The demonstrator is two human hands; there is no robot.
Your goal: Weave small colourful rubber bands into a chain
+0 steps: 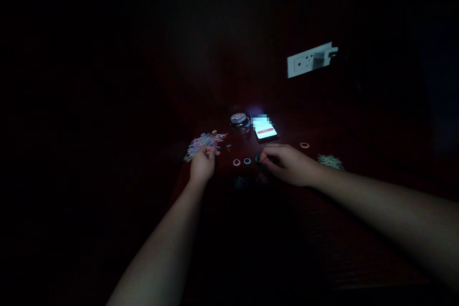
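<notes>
My left hand (203,165) is at the near edge of a heap of small, multicoloured, pin-like pieces (204,143). Its fingers are pinched together, and anything between them is too small to name. My right hand (287,162) is also closed, fingertips down beside a green ring (257,158) that they partly cover; I cannot make out what they grip. Left of it lie a blue ring (247,161) and a pink ring (236,162). One loose piece (228,147) sits just right of the heap.
A lit phone (266,131) lies behind my right hand, next to a lidded clear jar (240,123). An orange ring (304,145) and a pale green pile (330,162) are to the right. Darker small piles (240,182) lie nearer me. A wall socket (309,60) holds a plug.
</notes>
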